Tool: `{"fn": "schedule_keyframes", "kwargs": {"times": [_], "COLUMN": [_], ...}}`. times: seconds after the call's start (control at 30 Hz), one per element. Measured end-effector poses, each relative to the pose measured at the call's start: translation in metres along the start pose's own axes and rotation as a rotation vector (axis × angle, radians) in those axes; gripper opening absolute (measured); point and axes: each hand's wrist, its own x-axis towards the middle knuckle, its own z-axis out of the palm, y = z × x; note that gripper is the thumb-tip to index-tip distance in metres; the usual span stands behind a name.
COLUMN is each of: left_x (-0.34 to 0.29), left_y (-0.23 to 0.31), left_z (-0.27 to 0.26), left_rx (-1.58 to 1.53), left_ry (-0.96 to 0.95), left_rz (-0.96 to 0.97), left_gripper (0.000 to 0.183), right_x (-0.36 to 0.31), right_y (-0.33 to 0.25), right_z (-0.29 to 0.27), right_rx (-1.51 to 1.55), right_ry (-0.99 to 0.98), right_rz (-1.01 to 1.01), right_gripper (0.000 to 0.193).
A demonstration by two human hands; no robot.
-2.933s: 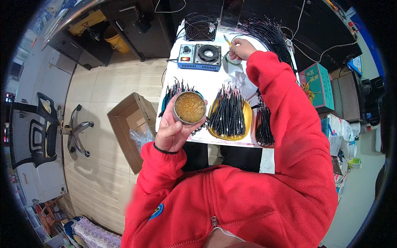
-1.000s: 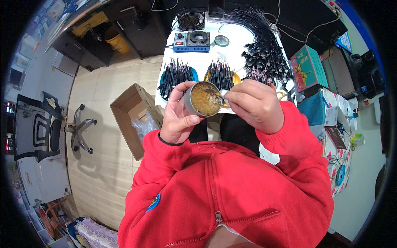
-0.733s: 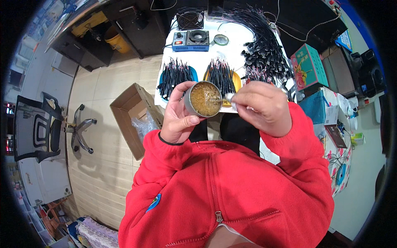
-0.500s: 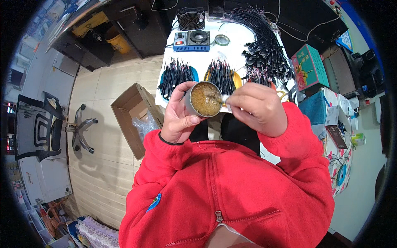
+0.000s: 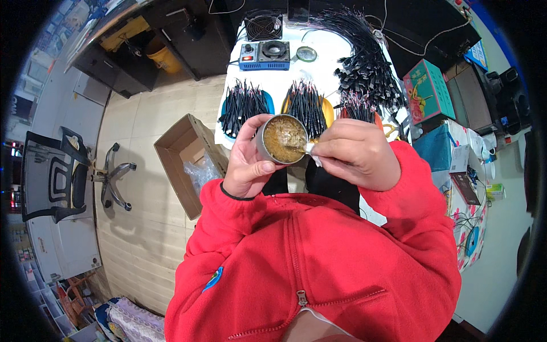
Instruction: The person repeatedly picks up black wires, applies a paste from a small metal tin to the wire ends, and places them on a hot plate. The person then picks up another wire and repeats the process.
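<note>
My left hand [image 5: 245,166] is wrapped round a round metal tin [image 5: 261,149], tilted so that its mouth faces me. Inside lies an amber-brown, glossy, lumpy substance [image 5: 279,134]. In a pinch, my right hand [image 5: 360,153] grips a small tool with a white wrapped end [image 5: 310,148]. Its thin tip reaches over the tin's right rim and touches the substance; the tool's exact kind cannot be made out. Just beyond the tin are bundles of short black cables in a blue tray [image 5: 269,101], a yellow tray [image 5: 328,112] and a red-orange tray [image 5: 378,120].
On the white table stand a blue solder-pot-like unit [image 5: 264,56], a black fan [image 5: 264,28], a small round dish [image 5: 306,54] and a large heap of black cables [image 5: 370,80]. An open cardboard box [image 5: 174,165] and a swivel chair [image 5: 57,176] are to the left.
My right hand has shifted slightly, turning the tool so that more of its white end shows and its tip lies further into the substance. The tin has barely moved.
</note>
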Motion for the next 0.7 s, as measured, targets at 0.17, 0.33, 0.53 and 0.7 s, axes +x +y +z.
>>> {"fn": "schedule_keyframes", "kwargs": {"times": [0.17, 0.33, 0.53, 0.7], "left_x": [0.001, 0.0, 0.0, 0.0], "left_y": [-0.001, 0.0, 0.0, 0.0], "left_z": [0.0, -0.001, -0.003, -0.003], "left_rx": [0.007, 0.024, 0.016, 0.033], "left_ry": [0.007, 0.011, 0.011, 0.016], "left_rz": [-0.012, -0.013, -0.004, -0.007], "left_gripper": [0.084, 0.084, 0.084, 0.084], "right_x": [0.0, 0.003, -0.001, 0.005], "right_y": [0.006, 0.007, 0.0, 0.006], "right_z": [-0.003, 0.008, -0.008, 0.007], "right_rx": [-0.034, -0.087, -0.014, -0.149], "right_ry": [0.1, 0.06, 0.035, 0.099], "right_rz": [0.064, -0.013, 0.036, -0.017], "right_gripper": [0.019, 0.021, 0.02, 0.022]}}
